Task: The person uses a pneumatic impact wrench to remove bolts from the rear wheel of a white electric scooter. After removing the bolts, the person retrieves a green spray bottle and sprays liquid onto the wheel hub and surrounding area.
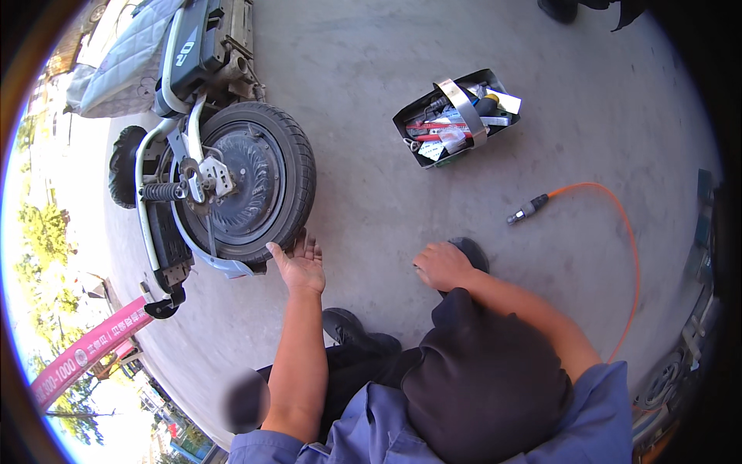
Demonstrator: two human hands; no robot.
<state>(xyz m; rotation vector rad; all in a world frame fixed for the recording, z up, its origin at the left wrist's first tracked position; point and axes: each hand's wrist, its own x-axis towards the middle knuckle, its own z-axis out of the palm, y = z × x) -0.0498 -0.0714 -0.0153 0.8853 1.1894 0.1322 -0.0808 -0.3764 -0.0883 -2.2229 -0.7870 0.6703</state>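
Observation:
A black tyre (297, 155) on a wheel with a dark hub motor (247, 178) belongs to a scooter at the left. My left hand (300, 267) is at the tyre's near lower edge, palm up and fingers spread, with the fingertips touching or very close to the rubber. A pale mudguard (224, 264) curves below the wheel, beside a coil spring (164, 192). My right hand (447, 267) is away from the scooter, over my dark shoe (470, 251). Its fingers curl in, and no object shows in them.
A black toolbox (421, 158) with a metal handle holds several tools on the concrete floor (355, 100). An orange hose (630, 240) with a metal coupling (528, 209) lies at the right. A pink banner (93, 348) crosses the lower left. Someone's dark shoe (558, 9) shows at the top right.

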